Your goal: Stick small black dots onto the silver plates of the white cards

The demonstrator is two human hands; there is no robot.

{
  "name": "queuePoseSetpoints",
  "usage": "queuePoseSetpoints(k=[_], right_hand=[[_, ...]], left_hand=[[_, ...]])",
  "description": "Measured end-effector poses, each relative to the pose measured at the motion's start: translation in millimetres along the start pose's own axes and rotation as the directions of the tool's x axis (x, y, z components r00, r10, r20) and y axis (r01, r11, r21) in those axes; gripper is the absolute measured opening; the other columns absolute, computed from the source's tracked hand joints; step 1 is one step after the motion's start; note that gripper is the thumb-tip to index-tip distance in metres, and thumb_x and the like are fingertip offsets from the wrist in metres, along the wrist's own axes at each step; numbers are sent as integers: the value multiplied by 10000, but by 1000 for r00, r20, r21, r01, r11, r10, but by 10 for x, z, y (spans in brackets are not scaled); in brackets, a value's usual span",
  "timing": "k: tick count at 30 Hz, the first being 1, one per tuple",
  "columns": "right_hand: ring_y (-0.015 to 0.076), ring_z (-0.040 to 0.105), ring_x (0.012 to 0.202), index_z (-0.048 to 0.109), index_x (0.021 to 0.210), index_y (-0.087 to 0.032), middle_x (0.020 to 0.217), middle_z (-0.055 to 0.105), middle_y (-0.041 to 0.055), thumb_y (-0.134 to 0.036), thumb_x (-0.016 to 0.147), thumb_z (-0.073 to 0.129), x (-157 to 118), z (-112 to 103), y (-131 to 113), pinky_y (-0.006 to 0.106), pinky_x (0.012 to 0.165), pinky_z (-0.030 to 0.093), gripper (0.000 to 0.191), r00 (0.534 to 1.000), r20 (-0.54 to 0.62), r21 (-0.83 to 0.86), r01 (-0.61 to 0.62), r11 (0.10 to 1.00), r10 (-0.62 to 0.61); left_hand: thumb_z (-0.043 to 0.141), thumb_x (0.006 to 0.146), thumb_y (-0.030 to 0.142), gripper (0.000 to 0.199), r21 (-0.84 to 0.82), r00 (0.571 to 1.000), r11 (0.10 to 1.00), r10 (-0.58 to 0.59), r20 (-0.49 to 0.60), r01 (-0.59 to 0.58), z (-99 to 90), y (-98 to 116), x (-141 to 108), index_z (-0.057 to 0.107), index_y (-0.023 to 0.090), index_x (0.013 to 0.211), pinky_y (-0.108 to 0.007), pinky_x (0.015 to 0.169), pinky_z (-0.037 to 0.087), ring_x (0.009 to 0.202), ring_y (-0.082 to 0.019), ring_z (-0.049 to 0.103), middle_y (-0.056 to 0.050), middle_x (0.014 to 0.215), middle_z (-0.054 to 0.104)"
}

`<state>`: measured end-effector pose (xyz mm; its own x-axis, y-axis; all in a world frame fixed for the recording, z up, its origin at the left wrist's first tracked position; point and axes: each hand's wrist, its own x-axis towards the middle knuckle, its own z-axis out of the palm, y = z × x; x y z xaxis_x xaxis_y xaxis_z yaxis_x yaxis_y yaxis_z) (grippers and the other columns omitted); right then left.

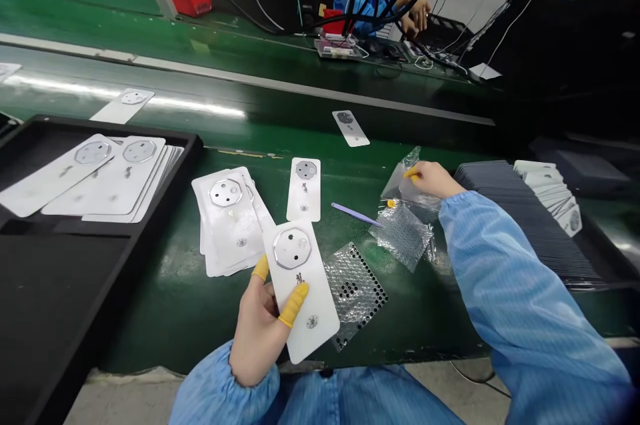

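My left hand [265, 325], with yellow finger cots, grips a white phone back panel [313, 301] that has an octagonal camera ring with holes in it. Over the bench's right part, my right hand [431, 179] has its fingers closed at a crumpled clear plastic bag [397, 185]; the fingertips partly hide the contact. Below that bag lies a bubble-wrap piece [404, 235]. Purple tweezers [355, 214] rest beside it, and a clear sheet with rows of black dots [357, 291] lies partly behind the held panel. Another white panel [304, 195] lies flat just beyond.
Left of the held panel is a stack of white panels [230, 225]; more panels [130, 175] lie in a black tray [125, 258]. A dark slotted rack [520, 218] with panels stands at right. One panel [351, 128] lies farther back. Across the bench, a person's hands [416, 15] show.
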<state>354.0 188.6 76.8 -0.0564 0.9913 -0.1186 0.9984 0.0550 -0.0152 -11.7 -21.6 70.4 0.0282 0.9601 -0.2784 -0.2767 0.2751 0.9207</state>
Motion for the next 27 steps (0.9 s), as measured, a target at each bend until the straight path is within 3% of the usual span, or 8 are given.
queuePoseSetpoints(k=[3, 7, 12, 14, 17, 21, 25, 27], right_hand=[[150, 638, 845, 642, 924, -137, 934, 671, 42, -312, 873, 594, -154, 45, 86, 356, 809, 523, 189, 998, 8, 0, 67, 998, -67], [253, 642, 965, 684, 965, -93, 1011, 682, 156, -209, 862, 538, -373, -72, -28, 386, 901, 478, 214, 976, -181, 37, 127, 991, -118], [268, 481, 1256, 554, 1255, -186, 1324, 542, 121, -247, 910, 491, -1176, -19, -816, 423, 1079, 380, 357, 879, -421, 140, 306, 942, -223], [260, 552, 1183, 540, 1257, -221, 1263, 592, 95, -280, 855, 607, -1594, 169, -1207, 463, 1016, 476, 412, 822, -378, 285, 541, 791, -426], [276, 494, 1257, 472, 1334, -205, 1361, 513, 122, -249, 843, 625, -2045, 482, -1600, 506, 1031, 467, 516, 814, -301, 494, 579, 649, -497], [237, 570, 1182, 469, 1338, -260, 1295, 581, 82, -195, 860, 596, -2147, 597, -1808, 441, 1014, 496, 498, 942, -248, 814, 329, 478, -225], [210, 682, 978, 385, 1370, -282, 1213, 638, 84, -314, 839, 640, -2018, 382, -2006, 352, 813, 605, 590, 989, -112, 992, 117, 45, -100], [181, 708, 862, 430, 1308, -281, 1112, 685, 64, -297, 819, 664, -1977, 294, -2087, 294, 722, 615, 543, 997, -58, 997, 54, -58, -55]], left_hand=[[737, 763, 290, 873, -15, 999, 1000, -14, 51, 15, 16, 60, 48, 205, 158, 1442, -335, 628, 634, 806, -265, 725, -118, 970, 733], [716, 785, 323, 968, 25, 998, 999, 42, 37, -43, 5, 108, 27, 57, 226, 1487, -332, 580, 630, 763, -257, 726, -103, 984, 731], [675, 828, 322, 970, 215, 975, 966, 176, -137, -144, -159, 66, -98, -44, 359, 1478, -334, 602, 625, 836, -253, 716, -88, 1194, 654], [665, 832, 328, 872, 244, 970, 961, 173, -173, -128, -214, 43, -130, 83, 345, 1481, -357, 659, 628, 958, -286, 687, -91, 1260, 614], [655, 840, 307, 906, 216, 979, 972, 127, -159, -91, -213, 26, -168, 20, 350, 1484, -372, 678, 629, 986, -294, 679, -92, 1259, 617], [619, 869, 275, 1002, 180, 997, 981, 70, -15, -66, -52, 21, -232, -192, 338, 1455, -395, 745, 623, 988, -281, 682, -110, 1296, 590], [589, 882, 274, 804, 219, 979, 975, -3, 205, -43, 141, -37, -299, 70, 273, 1496, -393, 893, 574, 1116, -293, 616, -115, 1350, 540], [599, 873, 251, 746, 255, 976, 965, -2, 219, -55, 195, -84, -320, 166, 256, 1480, -386, 924, 555, 1122, -288, 611, -111, 1324, 562]])
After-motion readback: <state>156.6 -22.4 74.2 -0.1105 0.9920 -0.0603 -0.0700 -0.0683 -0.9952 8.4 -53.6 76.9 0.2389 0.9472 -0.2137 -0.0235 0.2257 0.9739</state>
